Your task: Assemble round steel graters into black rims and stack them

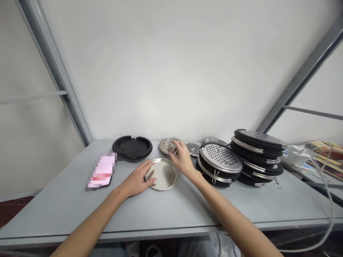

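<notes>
A shallow round metal disc [162, 175] with a raised, shiny rim lies near the middle of the table. My left hand [138, 178] grips its left edge, fingers along the rim and thumb over the surface. Behind it, my right hand [182, 159] pinches a perforated metal grater disc [173, 143], slightly blurred and partly covered by the fingers. Under and beside that disc shows another plain round metal piece [162, 147]. A second grater disc [193, 149] lies just right of my right hand.
Black round holders [132, 147] sit at the back left, near a phone [102, 171] with a pixelated screen. To the right stand a shorter stack of graters [221, 162] and a taller stack [258, 157]. A white cable [331, 210] hangs at the far right.
</notes>
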Tool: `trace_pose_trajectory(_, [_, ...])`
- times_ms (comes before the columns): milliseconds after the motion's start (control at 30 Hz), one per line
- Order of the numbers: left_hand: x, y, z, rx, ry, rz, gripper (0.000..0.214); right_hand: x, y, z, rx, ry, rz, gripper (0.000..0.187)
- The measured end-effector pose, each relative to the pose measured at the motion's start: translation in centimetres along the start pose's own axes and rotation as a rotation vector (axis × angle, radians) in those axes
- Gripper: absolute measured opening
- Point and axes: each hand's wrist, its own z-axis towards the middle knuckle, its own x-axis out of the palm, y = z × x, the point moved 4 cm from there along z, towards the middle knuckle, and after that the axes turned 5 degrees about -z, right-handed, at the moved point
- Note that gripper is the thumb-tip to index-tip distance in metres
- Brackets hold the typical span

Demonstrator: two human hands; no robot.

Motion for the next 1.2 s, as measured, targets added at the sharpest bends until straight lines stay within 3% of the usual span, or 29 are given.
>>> trace_pose_trajectory(67, [-0.1, -0.1, 0.0, -0.004, -0.022, -0.005, 0.066, 0.1, 1.4, -2.7, -0.198, 0.131, 0.16, 0.051])
trace_pose_trajectory(133, [-0.2, -0.3, 0.1, 0.007, -0.022, -0.013, 0.067, 0.1, 1.9, -5.1, -0.302, 0.278, 0.237, 0.053])
trace_pose_trajectory(300, [-0.3, -0.5, 0.1, -0.006, 0.037, -0.018, 0.053, -0.2, 1.6, -7.2, -0.34, 0.445, 0.296, 0.053])
trace_pose_trajectory(767, [-0.2, 0.2, 0.4, 0.016, 0.042, -0.027, 0.041, -1.1, 2.5, -7.1, -0.382, 0.487, 0.322, 0.05])
trace_pose_trajectory(900, [-0.4, 0.2, 0.4, 0.025, 0.041, -0.051, 0.042, -0.4, 1.3, -6.9, -0.305, 0.44, 0.281, 0.055])
trace_pose_trajectory(1067, [-0.4, 0.1, 0.6, 0.033, 0.037, -0.046, 0.04, 0.6, 0.4, -7.0, -0.177, 0.534, 0.244, 0.064])
trace_pose_trajectory(1200, [-0.7, -0.3, 0.7, 0.035, 0.017, -0.027, 0.034, 0.5, 0.6, -7.0, -0.156, 0.583, 0.294, 0.076])
